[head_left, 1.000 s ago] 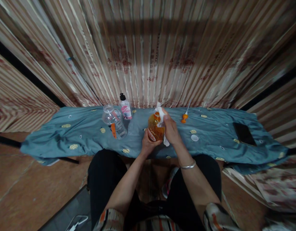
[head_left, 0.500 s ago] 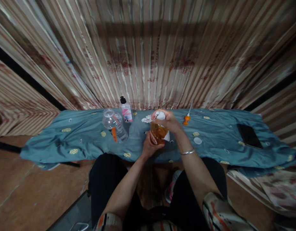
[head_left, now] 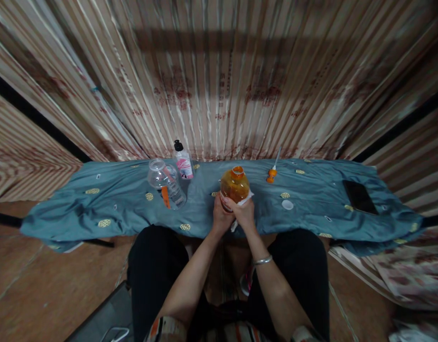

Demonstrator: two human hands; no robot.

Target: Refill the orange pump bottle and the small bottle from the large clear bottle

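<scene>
An amber see-through bottle (head_left: 236, 184) with an uncapped orange neck stands upright in the middle of the cloth-covered table. Its lower part is wrapped by my left hand (head_left: 221, 213) on the left side. My right hand (head_left: 245, 213) presses a crumpled white tissue (head_left: 247, 198) against the bottle's right side, and a bit of the tissue hangs below the fingers. Both hands are closed and nearly touch at the front. To the right lies an orange pump top (head_left: 271, 176) with a thin pale tube, and nearer to me a round white lid (head_left: 287, 204).
On the left a clear plastic bottle (head_left: 157, 175) with an orange label leans among clear plastic. Behind it stands a pink-labelled bottle (head_left: 184, 164) with a black cap. A dark phone (head_left: 359, 196) lies far right. A striped curtain (head_left: 219, 85) hangs behind the table.
My right hand has moved down with the tissue from the bottle's top to its lower right side. The orange neck now shows. My left hand still holds the bottle.
</scene>
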